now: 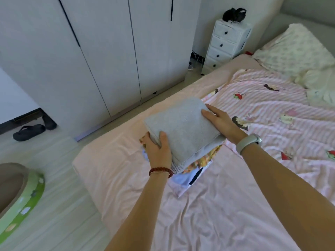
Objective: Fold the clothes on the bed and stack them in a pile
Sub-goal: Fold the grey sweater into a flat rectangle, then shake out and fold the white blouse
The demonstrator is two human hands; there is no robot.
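Observation:
A folded grey knit garment lies on top of a small pile of folded clothes on the pink bed sheet. Under it show a yellow patterned piece and a pale blue and white piece. My left hand grips the grey garment's near left edge, thumb on top and fingers underneath. My right hand holds its far right side, with the thumb on top of the fabric.
A pink striped quilt with cartoon prints covers the bed's right side, with a pillow at the head. White wardrobe doors and a small white drawer unit stand beyond. Black slippers and a green-rimmed basin lie on the floor.

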